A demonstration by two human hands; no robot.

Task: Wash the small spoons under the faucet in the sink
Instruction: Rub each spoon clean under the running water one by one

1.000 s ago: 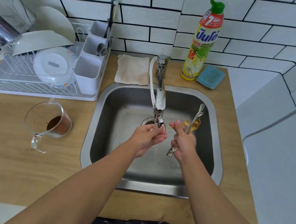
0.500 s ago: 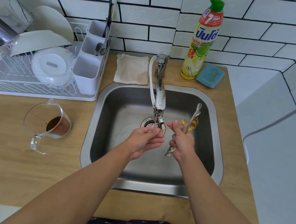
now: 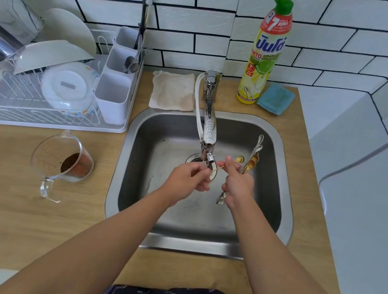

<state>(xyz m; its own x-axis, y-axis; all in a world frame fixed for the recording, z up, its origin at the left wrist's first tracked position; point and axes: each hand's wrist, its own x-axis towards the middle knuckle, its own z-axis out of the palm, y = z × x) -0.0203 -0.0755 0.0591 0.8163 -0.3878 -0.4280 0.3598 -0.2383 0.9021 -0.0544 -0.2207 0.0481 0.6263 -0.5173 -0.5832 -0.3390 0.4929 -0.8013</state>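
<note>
Over the steel sink (image 3: 284,155), my right hand (image 3: 238,183) grips a bundle of small spoons (image 3: 253,161), gold and silver bowls pointing away, ornate handle ends sticking out below the fist. One thin gold spoon (image 3: 225,166) lies crosswise between both hands: my left hand (image 3: 188,180) pinches its handle end right under the faucet (image 3: 209,129) spout, while its bowl sits by my right thumb. Whether water runs is hard to tell.
A dish soap bottle (image 3: 265,51), a blue sponge (image 3: 275,99) and a beige cloth (image 3: 173,90) sit behind the sink. A white dish rack (image 3: 51,90) with plates and a cutlery holder stands at left. A glass measuring cup (image 3: 64,163) with brown residue rests on the wooden counter.
Both hands stay under the spout with only small shifts; the left fingers have worked slightly along the thin gold spoon's handle.
</note>
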